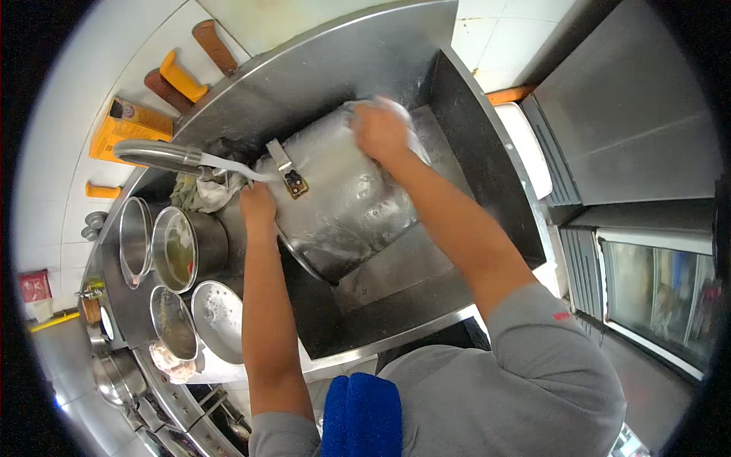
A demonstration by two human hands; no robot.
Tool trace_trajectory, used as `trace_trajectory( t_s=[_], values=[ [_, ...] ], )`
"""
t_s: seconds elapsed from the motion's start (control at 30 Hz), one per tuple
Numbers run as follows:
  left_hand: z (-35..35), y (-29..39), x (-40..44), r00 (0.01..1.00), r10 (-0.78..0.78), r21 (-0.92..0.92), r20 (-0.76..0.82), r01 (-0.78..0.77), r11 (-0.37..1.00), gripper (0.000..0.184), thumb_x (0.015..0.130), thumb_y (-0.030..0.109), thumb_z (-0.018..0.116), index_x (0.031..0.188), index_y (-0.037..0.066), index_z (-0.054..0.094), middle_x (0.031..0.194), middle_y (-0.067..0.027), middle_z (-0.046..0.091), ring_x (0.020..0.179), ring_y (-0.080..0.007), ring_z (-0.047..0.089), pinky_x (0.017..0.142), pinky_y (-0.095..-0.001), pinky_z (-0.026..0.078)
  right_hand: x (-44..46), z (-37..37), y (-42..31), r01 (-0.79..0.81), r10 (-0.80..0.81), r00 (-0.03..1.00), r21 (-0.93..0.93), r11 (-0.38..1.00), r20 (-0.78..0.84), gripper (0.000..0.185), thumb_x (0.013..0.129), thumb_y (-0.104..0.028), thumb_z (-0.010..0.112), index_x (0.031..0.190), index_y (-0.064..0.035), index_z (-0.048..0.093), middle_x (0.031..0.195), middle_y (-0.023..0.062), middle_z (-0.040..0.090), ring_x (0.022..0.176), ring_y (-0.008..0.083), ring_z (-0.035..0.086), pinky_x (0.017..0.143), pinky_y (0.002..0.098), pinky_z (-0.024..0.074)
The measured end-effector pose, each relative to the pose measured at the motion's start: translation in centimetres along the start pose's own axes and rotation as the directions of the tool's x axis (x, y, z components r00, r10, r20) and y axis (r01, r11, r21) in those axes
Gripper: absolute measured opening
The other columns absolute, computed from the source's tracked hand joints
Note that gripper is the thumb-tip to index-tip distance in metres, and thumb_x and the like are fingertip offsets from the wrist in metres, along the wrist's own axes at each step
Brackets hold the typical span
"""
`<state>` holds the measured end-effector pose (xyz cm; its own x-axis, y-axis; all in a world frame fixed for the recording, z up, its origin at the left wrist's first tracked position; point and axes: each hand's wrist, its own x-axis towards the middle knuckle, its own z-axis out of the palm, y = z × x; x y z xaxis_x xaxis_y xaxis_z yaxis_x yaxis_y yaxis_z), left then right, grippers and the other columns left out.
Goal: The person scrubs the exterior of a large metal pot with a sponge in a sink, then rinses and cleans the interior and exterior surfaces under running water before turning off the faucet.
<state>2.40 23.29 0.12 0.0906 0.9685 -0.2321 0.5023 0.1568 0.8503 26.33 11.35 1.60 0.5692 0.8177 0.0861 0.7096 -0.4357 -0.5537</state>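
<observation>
A large metal pot (335, 198) lies on its side in a steel sink (381, 293), its surface wet. Near the pot's far right end, my right hand (381, 131) is closed and blurred against the metal; what it holds, if anything, cannot be made out. My left hand (257, 202) is closed at the pot's left rim, below the running faucet (164, 154). A metal handle bracket (288, 169) stands out from the pot's side between my hands.
Left of the sink are a pot with greenish liquid (180, 247), several metal bowls and a crumpled cloth (209, 192). Knife handles (183, 76) and an orange box (129, 128) stand behind the sink. A glass-doored unit (659, 286) is at right.
</observation>
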Motion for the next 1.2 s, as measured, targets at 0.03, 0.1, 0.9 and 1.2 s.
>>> trace_trajectory(
  t_s=[0.03, 0.1, 0.9, 1.2],
  values=[
    [-0.1, 0.2, -0.2, 0.998, -0.062, -0.018, 0.024, 0.062, 0.998, 0.035, 0.089, 0.028, 0.05, 0.096, -0.006, 0.055, 0.084, -0.013, 0.058, 0.074, -0.0208, 0.055, 0.066, -0.0356, 0.043, 0.9, -0.1, -1.6, 0.107, -0.102, 0.994, -0.18, 0.978, 0.036, 0.03, 0.083, -0.028, 0.056, 0.108, -0.0131, 0.063, 0.107, 0.0095, 0.064, 0.104, 0.0321, 0.056, 0.09, 0.044, 0.043],
    [-0.5, 0.0, -0.2, 0.997, -0.079, -0.065, 0.012, 0.079, 0.995, 0.035, 0.089, 0.028, 0.051, 0.095, -0.007, 0.056, 0.084, -0.0125, 0.058, 0.074, -0.0203, 0.055, 0.067, -0.0353, 0.043, -1.9, 5.1, -1.6, 0.341, -0.337, 0.867, -0.057, 0.938, -0.366, 0.027, 0.083, -0.024, 0.057, 0.106, -0.0129, 0.064, 0.108, 0.009, 0.064, 0.106, 0.0324, 0.056, 0.093, 0.0433, 0.0411],
    [2.5, -6.1, -16.3, 0.997, -0.047, -0.335, -0.067, 0.022, 0.942, 0.048, 0.097, 0.034, 0.043, 0.107, -0.011, 0.054, 0.093, -0.0108, 0.059, 0.085, -0.0193, 0.054, 0.077, -0.0328, 0.043, -5.9, -2.5, 6.7, -0.013, 0.012, 0.941, 0.001, 1.0, -0.338, 0.025, 0.084, -0.023, 0.061, 0.108, -0.017, 0.064, 0.103, 0.0129, 0.063, 0.098, 0.03, 0.056, 0.081, 0.0421, 0.0475],
    [0.9, -1.5, -9.9, 0.964, -0.238, -0.482, 0.122, 0.267, 0.835, 0.041, 0.095, 0.033, 0.047, 0.103, -0.006, 0.056, 0.09, -0.0113, 0.062, 0.076, -0.0213, 0.062, 0.066, -0.0344, 0.051, -13.8, 3.9, 1.4, 0.508, -0.464, 0.819, 0.05, 0.86, -0.339, 0.037, 0.075, -0.012, 0.062, 0.111, -0.0184, 0.063, 0.116, -0.0012, 0.062, 0.107, 0.0266, 0.053, 0.088, 0.0434, 0.0412]
  ],
)
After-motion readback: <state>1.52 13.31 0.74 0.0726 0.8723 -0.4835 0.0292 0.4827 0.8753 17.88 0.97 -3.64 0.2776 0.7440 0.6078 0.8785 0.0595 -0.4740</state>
